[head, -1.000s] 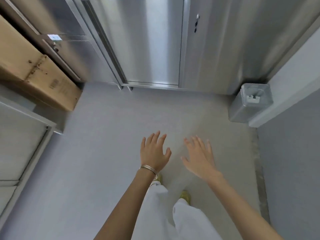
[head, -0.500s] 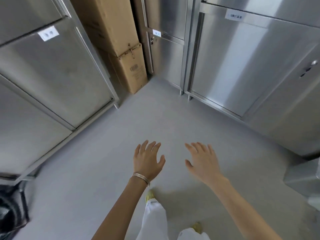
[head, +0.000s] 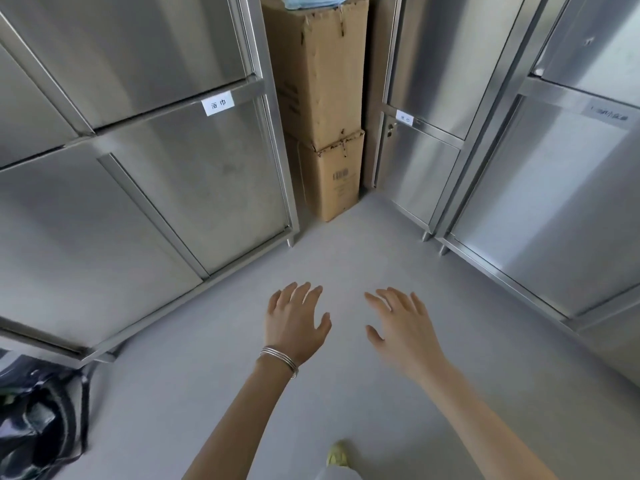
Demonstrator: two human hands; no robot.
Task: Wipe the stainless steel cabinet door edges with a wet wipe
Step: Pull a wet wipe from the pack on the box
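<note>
My left hand (head: 294, 322), with thin bangles at the wrist, hovers over the grey floor, fingers spread and empty. My right hand (head: 403, 327) is beside it, also spread and empty. A stainless steel cabinet (head: 145, 188) with labelled doors stands at the left. Another steel cabinet (head: 426, 161) stands ahead on the right, and a third one (head: 554, 202) fills the far right. No wet wipe is in view. Both hands are well clear of every cabinet door.
Two stacked cardboard boxes (head: 325, 133) stand in the corner between the cabinets, with a blue cloth-like item (head: 311, 1) on top. A dark bag (head: 38, 420) lies on the floor at the lower left. My foot in a yellow shoe (head: 337, 453) shows below.
The view has swung left: the boxes and the left cabinet have moved toward the centre, and the grey bin at the right has left the view. Both hands stay spread and empty.
</note>
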